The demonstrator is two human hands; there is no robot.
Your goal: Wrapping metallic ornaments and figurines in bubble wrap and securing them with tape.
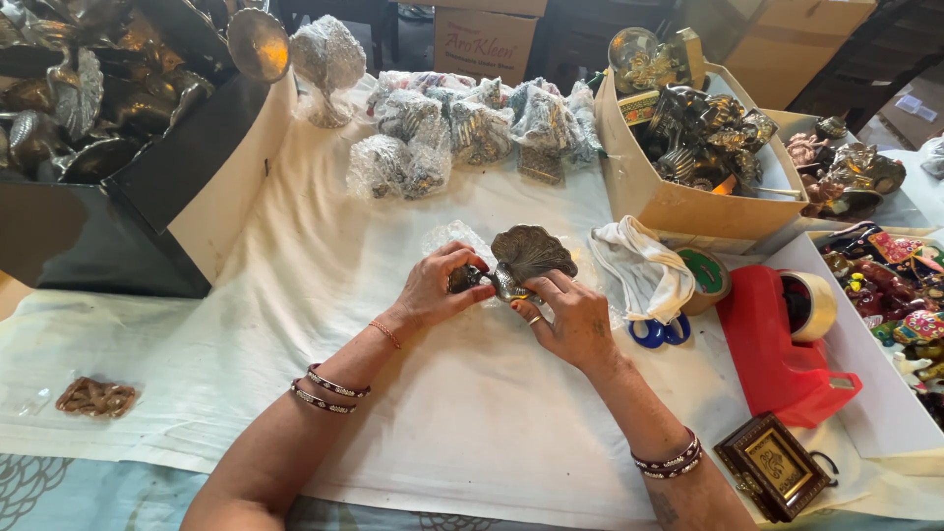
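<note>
I hold a small metal ornament (523,258) with a fan-shaped top in both hands, over the middle of the white cloth (324,285) that covers the table. My left hand (438,285) is closed around its left end, and my right hand (570,315) pinches its base from the right, fingers curled on it. A scrap of bubble wrap (447,236) lies just behind my left hand.

Just right of my hands lies a crumpled white rag (644,265), with blue-handled scissors (659,332) at its near edge and a roll of green tape (706,277) beside it. Further right sits a red tape dispenser (772,354) with its roll in place. Near my right forearm is a small gold-framed picture (772,464). Near left, a clear packet of small brown pieces (95,397) rests on the cloth.

On the far side of the cloth stands a row of bubble-wrapped bundles (472,128), one of them upright on a stem (327,64). Far left, a black box (98,226) is full of dark metal pieces. Far right, a tan cardboard box (678,202) holds more metal ornaments, and a white tray (865,379) at the right edge holds brightly coloured figures. Brown cardboard cartons (487,34) stand beyond the table, one printed in red.
</note>
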